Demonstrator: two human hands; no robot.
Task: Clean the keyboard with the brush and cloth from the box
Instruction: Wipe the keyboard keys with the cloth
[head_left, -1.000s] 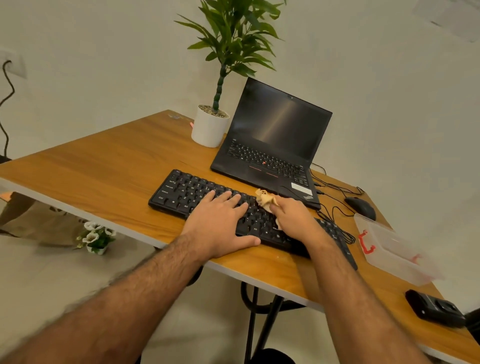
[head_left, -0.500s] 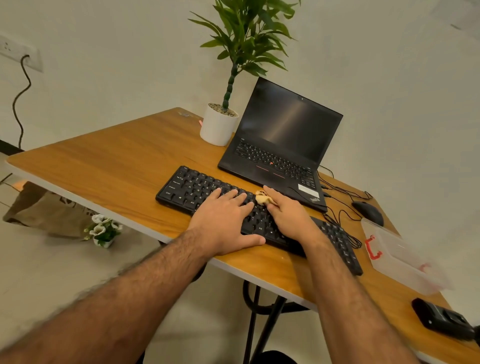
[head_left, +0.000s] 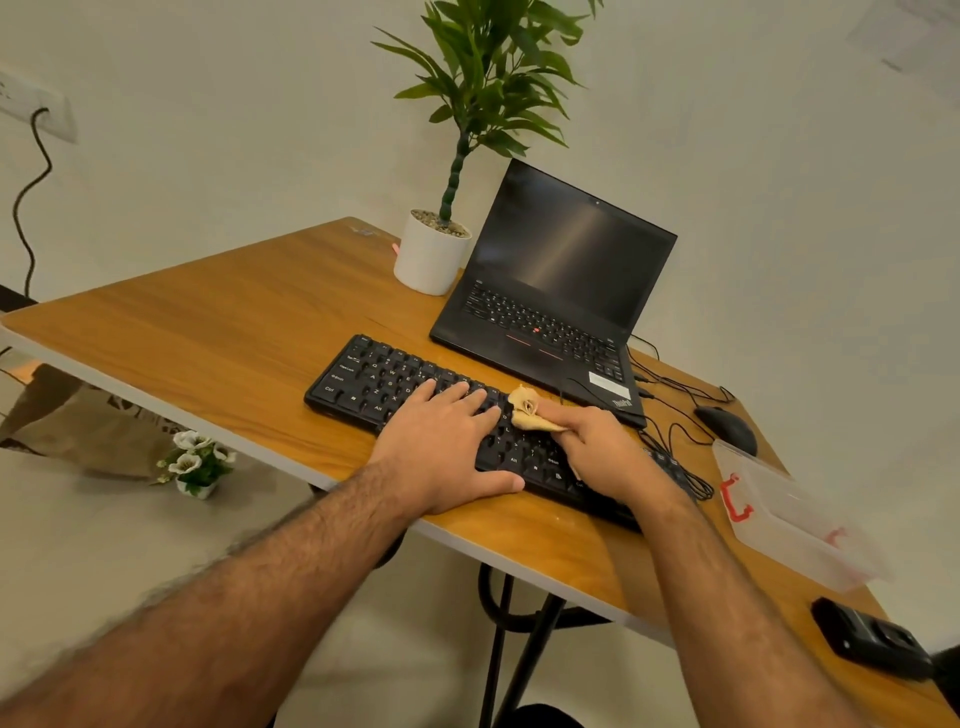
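A black keyboard (head_left: 374, 379) lies near the front edge of the wooden desk (head_left: 208, 332). My left hand (head_left: 447, 447) lies flat on the keys at its middle, fingers straight, thumb over the front edge. My right hand (head_left: 602, 447) grips a bunched tan cloth (head_left: 527, 413) and presses it onto the keys just right of the left hand's fingertips. The clear plastic box (head_left: 789, 525) with red latches stands at the right of the desk. No brush shows.
An open black laptop (head_left: 561, 291) stands behind the keyboard, with a white potted plant (head_left: 431, 254) to its left. A black mouse (head_left: 727, 426) and tangled cables (head_left: 675, 436) lie right of the keyboard. A small black device (head_left: 872, 644) sits at the desk's near right corner.
My right hand has slid the cloth a little left along the keys, toward the left hand. The left hand has stayed flat on the keyboard. The camera has shifted slightly.
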